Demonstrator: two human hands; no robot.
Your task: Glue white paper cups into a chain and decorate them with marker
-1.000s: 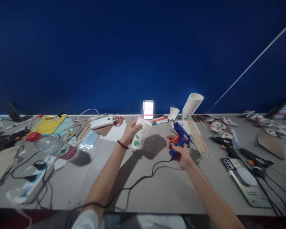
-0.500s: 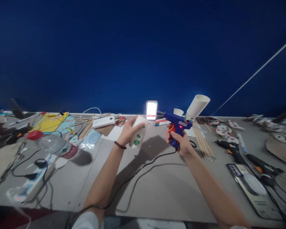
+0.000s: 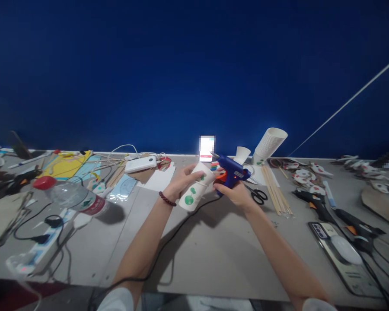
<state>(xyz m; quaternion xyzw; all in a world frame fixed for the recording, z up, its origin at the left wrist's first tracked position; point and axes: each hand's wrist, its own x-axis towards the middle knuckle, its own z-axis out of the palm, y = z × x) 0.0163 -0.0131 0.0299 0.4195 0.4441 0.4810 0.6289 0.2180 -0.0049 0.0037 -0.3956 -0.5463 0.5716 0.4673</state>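
Note:
My left hand [image 3: 180, 182] is closed around a white paper cup [image 3: 193, 194] with green printed marks, held tilted above the table. In my right hand [image 3: 231, 190] is a blue glue gun [image 3: 231, 169] with an orange trigger and a lit red light. Its nozzle points up and to the left, near the cup's upper end. The two hands are close together, and the fingers behind the cup are partly hidden. From the glue gun a black cord runs down across the table and over my left forearm.
Stacked paper cups [image 3: 268, 144], scissors [image 3: 258, 196] and wooden sticks [image 3: 275, 190] lie to the right, beyond a phone [image 3: 343, 259] and black glue guns [image 3: 314, 205]. A bottle [image 3: 74, 196] and a power strip [image 3: 45, 246] are at left. A lit phone [image 3: 207, 149] stands at the back.
My right hand has moved left with the glue gun, closer to the cup. The cup has shifted slightly right and down. The scissors show more fully now.

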